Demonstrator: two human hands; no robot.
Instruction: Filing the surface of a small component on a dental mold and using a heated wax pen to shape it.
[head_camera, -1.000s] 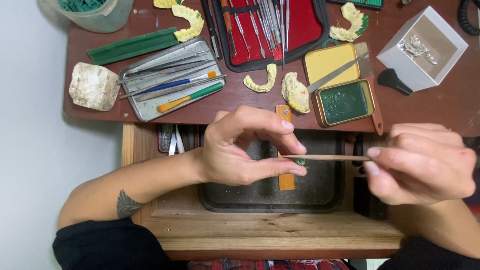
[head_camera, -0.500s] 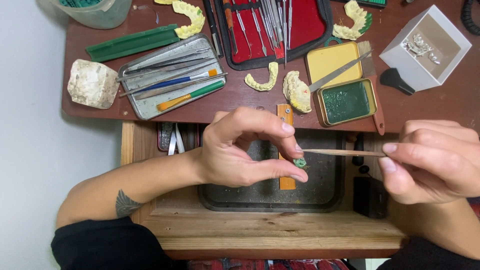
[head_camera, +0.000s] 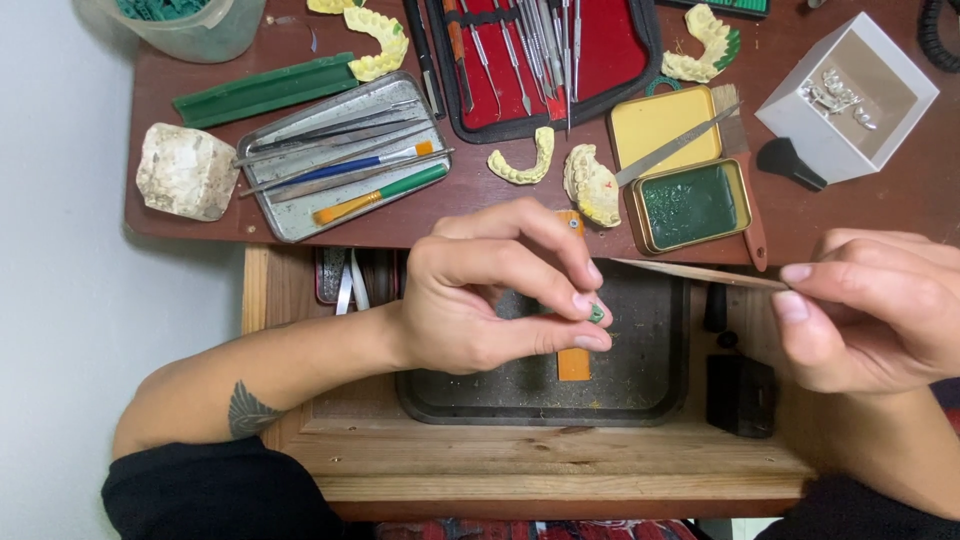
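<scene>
- Small green wax piece (head_camera: 596, 313), centre of the frame: pinched between thumb and fingertips of the left hand (head_camera: 490, 290), above the dark metal tray (head_camera: 650, 395) sunk in the wooden bench.
- Thin flat wooden-coloured strip (head_camera: 700, 273): gripped at its right end by the right hand (head_camera: 880, 310), fingers pressed together; its tip points toward the wax piece, just apart from it.
- Upper centre: yellowish plaster dental cast (head_camera: 592, 185) beside an open tin of green wax (head_camera: 692, 205).
</scene>
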